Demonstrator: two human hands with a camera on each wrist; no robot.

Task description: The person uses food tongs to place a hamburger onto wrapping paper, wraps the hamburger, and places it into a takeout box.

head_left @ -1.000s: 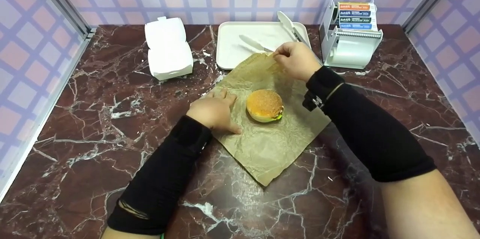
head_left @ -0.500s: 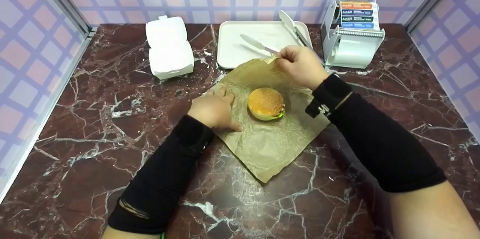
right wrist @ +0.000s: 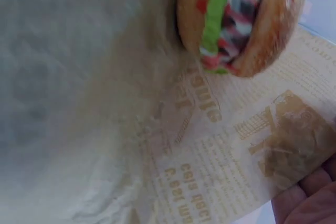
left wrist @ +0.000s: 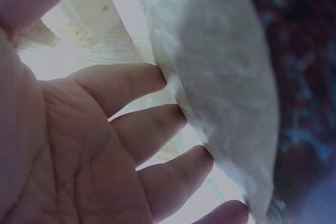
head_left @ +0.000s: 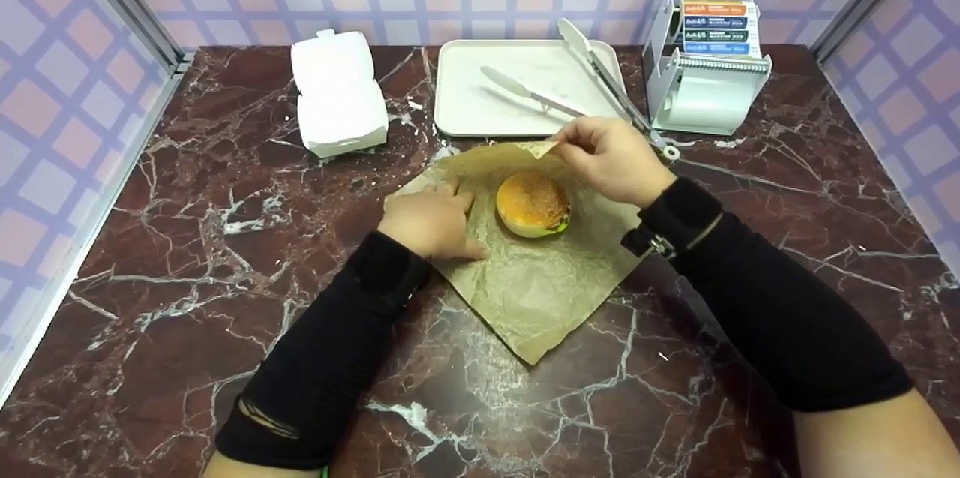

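A hamburger (head_left: 531,204) with a sesame bun lies on a diamond-laid sheet of brown wrapping paper (head_left: 534,298). My right hand (head_left: 616,163) pinches the far corner of that sheet, which is lifted and folds over behind the bun. Printed lettering and the burger's lettuce edge (right wrist: 212,19) show in the right wrist view. Spread over the paper's left corner is my left hand (head_left: 429,223), its fingers extended beside the burger without touching it. In the left wrist view its fingertips (left wrist: 152,77) meet the paper.
Tongs (head_left: 600,76) lie across a white tray (head_left: 457,114) behind the paper, their hinge past the tray's edge. At the back left sits an open white takeaway box (head_left: 341,99). A label dispenser (head_left: 705,73) occupies the back right of the marbled table (head_left: 187,298).
My right hand has drawn the paper's far corner toward me and slightly right, down closer to the burger. More of the tongs now shows. My left hand has stayed nearly still.
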